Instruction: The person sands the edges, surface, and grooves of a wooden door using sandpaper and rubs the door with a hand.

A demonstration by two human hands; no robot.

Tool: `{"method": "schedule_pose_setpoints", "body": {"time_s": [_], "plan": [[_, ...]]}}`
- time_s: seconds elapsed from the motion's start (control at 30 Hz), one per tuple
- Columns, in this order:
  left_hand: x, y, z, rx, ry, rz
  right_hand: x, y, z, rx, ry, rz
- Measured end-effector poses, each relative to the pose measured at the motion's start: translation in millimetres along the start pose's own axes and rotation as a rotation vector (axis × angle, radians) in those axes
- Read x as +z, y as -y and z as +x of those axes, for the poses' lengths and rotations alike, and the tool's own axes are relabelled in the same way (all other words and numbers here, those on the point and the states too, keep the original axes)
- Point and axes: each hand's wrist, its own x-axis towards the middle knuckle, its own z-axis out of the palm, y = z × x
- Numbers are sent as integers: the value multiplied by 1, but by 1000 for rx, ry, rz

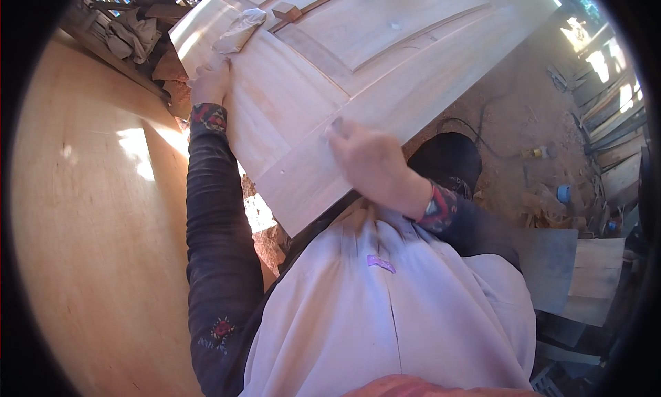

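A pale wooden panel door (296, 163) lies slanted before me, its near corner close to my lap. At its left edge, my left hand (210, 86) is closed on the door. My right hand (375, 163) is closed and pressed to the door's near rail, somewhat blurred. Something small and greyish shows at its fingertips, too hidden to name. A crumpled clear plastic bag (241, 30) rests on the door just beyond my left hand. Farther up, a small wooden block (287, 12) sits by a strip of wood (330, 1).
A large smooth wooden board (96, 238) stands at my left. Scrap wood and cloth (131, 35) are heaped behind it. On the dirt floor at right are a cable (482, 132), a blue cap-like item (564, 193) and flat sheets (595, 273). Stacked planks (620, 128) line the right side.
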Motion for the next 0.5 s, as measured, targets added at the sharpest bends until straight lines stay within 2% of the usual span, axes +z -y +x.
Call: {"method": "schedule_pose_setpoints", "body": {"time_s": [0.03,0.13,0.17,0.23,0.3,0.37,0.47,0.5], "plan": [[1,2,2,12,5,5,-5,1,1,-3,-13,58],[0,3,1,7,14,-2,-3,-62,18,249,104,-194],[1,3,3,7,-3,17,-5,-84,24,358,78,-240],[7,5,6,15,-29,54,3,-81,15,267,171,-339],[5,5,5,42,-6,83,-4,-43,11,253,270,-235],[-1,2,4,52,20,84,-6,-6,-2,-16,123,-4],[-2,3,1,39,48,71,-10,-43,1,68,253,-113],[-1,3,1,29,35,73,-7,-70,7,294,234,-202]]}}
